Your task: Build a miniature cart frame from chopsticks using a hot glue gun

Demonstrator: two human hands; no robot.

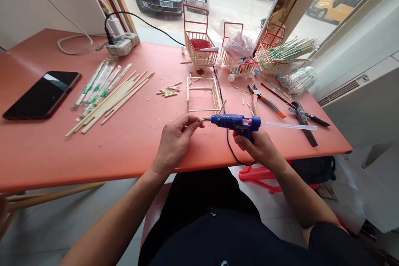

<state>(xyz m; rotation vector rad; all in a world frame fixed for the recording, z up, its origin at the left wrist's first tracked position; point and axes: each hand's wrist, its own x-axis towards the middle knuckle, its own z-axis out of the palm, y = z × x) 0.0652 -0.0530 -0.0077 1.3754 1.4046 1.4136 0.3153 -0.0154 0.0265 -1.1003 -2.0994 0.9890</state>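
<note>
My right hand grips the handle of a blue hot glue gun with a clear glue stick out the back. Its nozzle points left at a short wooden stick piece pinched in the fingers of my left hand. Both hands hover over the front edge of the orange table. Just beyond them lies a part-built wooden stick frame.
A pile of chopsticks, some in paper wrappers, and a black phone lie at left. Cut stick bits sit mid-table. Three stick carts stand by the window. Pliers and cutters lie at right.
</note>
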